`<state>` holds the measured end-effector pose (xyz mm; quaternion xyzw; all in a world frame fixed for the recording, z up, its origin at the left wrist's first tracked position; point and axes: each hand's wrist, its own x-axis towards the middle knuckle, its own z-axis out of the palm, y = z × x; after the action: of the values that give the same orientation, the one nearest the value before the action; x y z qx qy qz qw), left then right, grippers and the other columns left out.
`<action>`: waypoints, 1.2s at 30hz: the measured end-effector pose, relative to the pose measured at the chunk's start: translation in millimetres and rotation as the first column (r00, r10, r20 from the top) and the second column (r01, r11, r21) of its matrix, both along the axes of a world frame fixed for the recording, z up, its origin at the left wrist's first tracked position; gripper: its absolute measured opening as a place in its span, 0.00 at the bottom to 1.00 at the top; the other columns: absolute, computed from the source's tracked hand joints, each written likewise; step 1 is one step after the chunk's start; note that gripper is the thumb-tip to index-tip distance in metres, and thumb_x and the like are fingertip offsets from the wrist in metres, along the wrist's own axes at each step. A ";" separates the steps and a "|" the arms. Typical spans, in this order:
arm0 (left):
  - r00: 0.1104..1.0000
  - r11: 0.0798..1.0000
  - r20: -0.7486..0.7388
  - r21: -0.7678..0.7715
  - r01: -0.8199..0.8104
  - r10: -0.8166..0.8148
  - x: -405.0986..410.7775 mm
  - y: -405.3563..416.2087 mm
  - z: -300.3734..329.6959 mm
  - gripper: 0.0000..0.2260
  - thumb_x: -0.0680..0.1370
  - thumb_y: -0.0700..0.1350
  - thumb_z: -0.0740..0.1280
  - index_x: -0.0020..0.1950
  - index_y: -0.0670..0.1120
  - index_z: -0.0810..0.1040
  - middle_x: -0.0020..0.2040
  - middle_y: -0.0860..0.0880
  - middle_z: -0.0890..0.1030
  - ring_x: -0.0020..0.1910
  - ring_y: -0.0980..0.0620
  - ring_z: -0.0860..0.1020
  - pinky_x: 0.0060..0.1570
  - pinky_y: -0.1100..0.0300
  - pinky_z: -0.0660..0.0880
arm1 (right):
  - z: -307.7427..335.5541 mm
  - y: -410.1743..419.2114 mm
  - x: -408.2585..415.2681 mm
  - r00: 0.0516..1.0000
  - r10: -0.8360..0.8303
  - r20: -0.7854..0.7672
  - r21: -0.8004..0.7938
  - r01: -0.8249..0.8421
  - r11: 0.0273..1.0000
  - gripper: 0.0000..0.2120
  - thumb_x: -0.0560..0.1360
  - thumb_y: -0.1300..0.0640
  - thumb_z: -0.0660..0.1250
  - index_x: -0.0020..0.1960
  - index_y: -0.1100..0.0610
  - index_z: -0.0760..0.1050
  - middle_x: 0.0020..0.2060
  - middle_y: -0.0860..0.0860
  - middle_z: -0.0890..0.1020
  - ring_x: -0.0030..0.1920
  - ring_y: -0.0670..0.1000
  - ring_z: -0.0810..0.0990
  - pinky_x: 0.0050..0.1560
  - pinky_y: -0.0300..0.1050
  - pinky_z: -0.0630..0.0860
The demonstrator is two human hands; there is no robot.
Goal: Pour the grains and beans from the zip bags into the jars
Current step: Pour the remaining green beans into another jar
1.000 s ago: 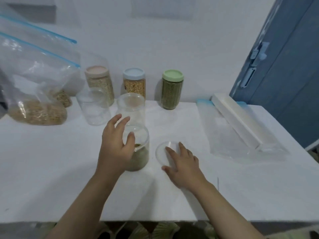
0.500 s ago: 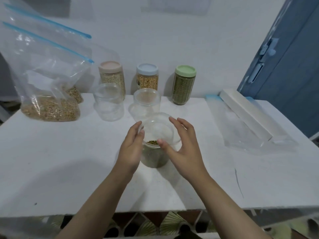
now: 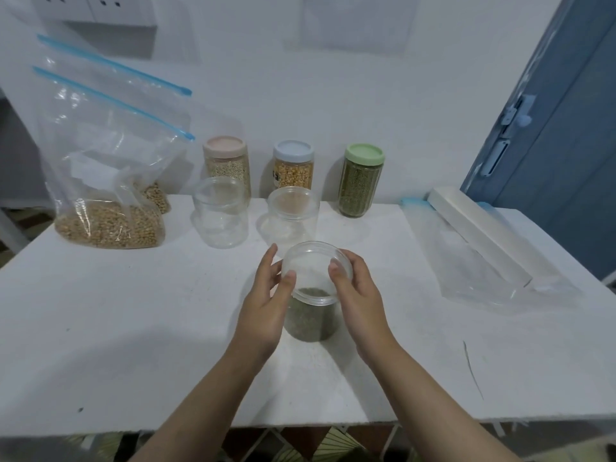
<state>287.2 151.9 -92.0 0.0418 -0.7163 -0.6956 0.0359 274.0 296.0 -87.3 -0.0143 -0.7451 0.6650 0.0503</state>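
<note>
A clear jar [image 3: 311, 320] half full of green beans stands at the middle of the white table [image 3: 133, 328]. A clear lid [image 3: 315, 270] sits tilted on its mouth. My left hand [image 3: 266, 301] touches the lid's left edge with thumb and fingertips. My right hand [image 3: 356, 295] grips the lid's right edge, thumb on top. Two clear jars stand behind: one [image 3: 221, 211] open, the other [image 3: 291, 213] with a clear lid. At the left, two zip bags [image 3: 110, 181] with blue seals hold tan grains.
Three lidded full jars stand along the wall: pink lid [image 3: 228, 165], blue lid [image 3: 293, 165], green lid [image 3: 361, 180]. An empty flat zip bag [image 3: 473, 265] and a white box [image 3: 476, 235] lie at the right. A blue door [image 3: 560, 128] stands beyond.
My right hand picked the clear lid up from the table and brought it onto the jar of green beans. My left hand shifted from the jar's side to the lid's edge.
</note>
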 end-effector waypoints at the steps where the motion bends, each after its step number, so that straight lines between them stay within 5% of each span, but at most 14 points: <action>1: 1.000 1.000 -0.004 0.009 -0.005 0.005 0.3 1.5 -2.2 0.21 0.82 0.54 0.60 0.76 0.61 0.63 0.68 0.61 0.73 0.66 0.62 0.71 0.54 0.72 0.67 | 0.2 0.0 -1.5 1.000 0.002 -0.003 0.003 -0.002 1.000 0.12 0.82 0.50 0.62 0.64 0.47 0.73 0.56 0.36 0.79 0.51 0.28 0.75 0.45 0.21 0.69; 7: 0.999 1.000 -0.033 0.027 -0.006 0.007 0.6 5.3 -8.4 0.18 0.83 0.50 0.59 0.73 0.57 0.68 0.67 0.60 0.74 0.66 0.62 0.72 0.52 0.77 0.71 | 5.2 4.7 -11.5 0.998 0.048 0.030 0.008 -0.048 0.999 0.09 0.82 0.54 0.62 0.60 0.47 0.76 0.55 0.39 0.81 0.53 0.33 0.77 0.46 0.24 0.70; 12: 0.999 0.998 -0.036 0.061 0.032 -0.030 1.7 6.4 -8.5 0.22 0.82 0.54 0.59 0.77 0.58 0.62 0.67 0.63 0.72 0.64 0.65 0.71 0.49 0.79 0.69 | -0.6 -3.1 -7.1 0.993 0.013 0.119 -0.139 0.003 0.990 0.10 0.82 0.52 0.62 0.62 0.48 0.72 0.57 0.44 0.79 0.58 0.45 0.77 0.49 0.39 0.71; 16: 0.997 0.995 -0.074 0.096 0.023 -0.016 4.8 6.4 -21.0 0.22 0.77 0.56 0.69 0.67 0.67 0.65 0.65 0.63 0.74 0.65 0.60 0.73 0.60 0.64 0.72 | 4.1 -1.3 -9.5 0.989 0.042 0.143 -0.132 -0.023 0.991 0.10 0.82 0.52 0.60 0.62 0.46 0.73 0.55 0.43 0.79 0.54 0.43 0.77 0.43 0.38 0.69; 19: 0.996 0.998 -0.093 0.059 0.015 -0.009 4.4 8.4 -27.3 0.19 0.73 0.55 0.67 0.61 0.69 0.67 0.60 0.70 0.74 0.65 0.57 0.74 0.65 0.55 0.72 | 9.9 4.4 -16.6 0.980 0.099 0.173 -0.131 -0.076 0.988 0.11 0.81 0.54 0.61 0.61 0.45 0.76 0.55 0.42 0.80 0.57 0.44 0.78 0.43 0.37 0.70; 25: 0.993 0.998 -0.111 0.048 0.044 -0.039 1.0 7.9 -24.4 0.20 0.83 0.55 0.59 0.75 0.57 0.65 0.70 0.62 0.71 0.69 0.66 0.69 0.68 0.66 0.68 | 3.1 1.4 -19.0 0.972 0.068 0.224 -0.211 -0.019 0.977 0.09 0.78 0.53 0.63 0.58 0.47 0.71 0.55 0.48 0.78 0.60 0.49 0.76 0.40 0.44 0.67; 30: 0.996 1.000 -0.086 0.007 -0.008 0.009 -5.8 5.6 -20.6 0.24 0.78 0.64 0.52 0.72 0.59 0.68 0.69 0.59 0.73 0.69 0.63 0.69 0.70 0.61 0.65 | -4.1 2.5 -13.2 0.981 0.118 0.151 -0.348 -0.059 0.936 0.17 0.80 0.56 0.58 0.66 0.41 0.71 0.59 0.45 0.78 0.59 0.45 0.75 0.49 0.45 0.72; 34: 1.000 0.999 0.005 0.042 -0.013 0.013 -18.1 -2.6 -13.9 0.19 0.84 0.59 0.51 0.68 0.57 0.74 0.65 0.58 0.76 0.66 0.58 0.73 0.68 0.55 0.70 | -5.7 4.0 -10.1 0.986 0.073 0.148 -0.462 0.004 0.887 0.06 0.78 0.52 0.63 0.53 0.52 0.72 0.47 0.48 0.78 0.44 0.45 0.77 0.37 0.41 0.69; 36: 1.000 0.999 0.015 0.049 0.017 -0.017 -18.2 -4.8 -9.5 0.19 0.83 0.59 0.50 0.70 0.58 0.72 0.67 0.57 0.74 0.67 0.55 0.72 0.61 0.62 0.71 | -6.5 2.0 -9.1 0.985 0.067 0.158 -0.441 0.009 0.897 0.06 0.80 0.50 0.62 0.55 0.50 0.71 0.48 0.48 0.79 0.48 0.45 0.77 0.39 0.42 0.68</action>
<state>269.0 147.2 -101.5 0.0419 -0.6996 -0.7130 0.0235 264.8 298.0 -93.8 -0.0705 -0.5771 0.8131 -0.0277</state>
